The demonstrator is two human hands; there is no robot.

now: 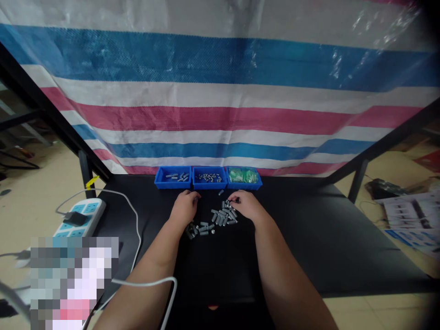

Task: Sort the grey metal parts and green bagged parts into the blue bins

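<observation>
Palm down on the black tabletop, my left hand (185, 207) has its fingers curled toward the middle, and I cannot see anything in them. My right hand (245, 205) rests at the top right of a loose scatter of grey metal screws (220, 217), its fingertips touching the nearest ones. A single screw (221, 192) lies apart, just below the blue plastic bins. Those three bins stand in a row: the left bin (172, 178) and middle bin (205, 178) hold small metal parts, and the right bin (244, 178) holds green pieces in clear packets.
The black table (309, 247) has a metal frame, with a striped tarp (220, 91) hanging behind it. A white power strip (80, 215) sits at the left corner, and its white cable (137, 238) runs past my left forearm. Printed sheets (412, 220) lie on the floor at right.
</observation>
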